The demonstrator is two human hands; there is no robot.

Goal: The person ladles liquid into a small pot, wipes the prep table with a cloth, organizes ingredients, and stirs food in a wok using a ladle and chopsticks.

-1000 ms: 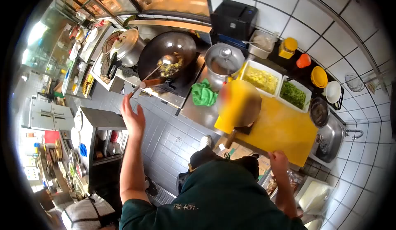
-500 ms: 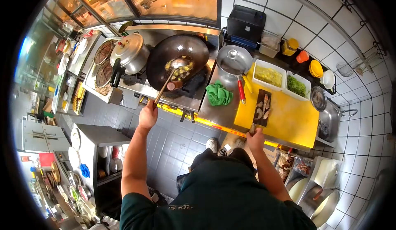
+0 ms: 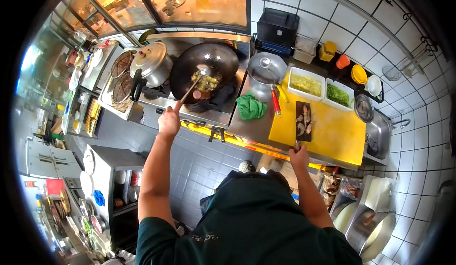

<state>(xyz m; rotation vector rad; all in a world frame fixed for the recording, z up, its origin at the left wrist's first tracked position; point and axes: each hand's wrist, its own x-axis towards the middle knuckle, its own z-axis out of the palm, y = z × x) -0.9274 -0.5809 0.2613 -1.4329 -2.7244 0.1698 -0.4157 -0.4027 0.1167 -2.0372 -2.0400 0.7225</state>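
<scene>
My left hand [image 3: 169, 121] is closed around the long handle of a ladle [image 3: 192, 87], whose metal head is inside the black wok [image 3: 186, 61]. Yellowish-green pieces of food [image 3: 207, 82] lie in the wok beside the ladle's head. My right hand [image 3: 299, 157] grips the handle of a cleaver [image 3: 304, 105]. Its dark blade is flat over the yellow cutting board [image 3: 339, 134], with several pale pinkish pieces [image 3: 308, 118] on it, perhaps shrimp or meat. Whether the blade touches the board, I cannot tell.
Left of the wok stands a lidded pressure cooker [image 3: 153, 68]. A metal pan [image 3: 267, 75], a green cloth [image 3: 251, 107] and a red-handled tool [image 3: 275, 101] are between stove and board. White tubs hold yellow shreds [image 3: 308, 85] and chopped greens [image 3: 338, 94]. A sink [image 3: 378, 139] is at right.
The ladle's head has shifted slightly toward the wok's far side, off the food. My right hand still holds the cleaver in much the same place. The whole view has shifted a little.
</scene>
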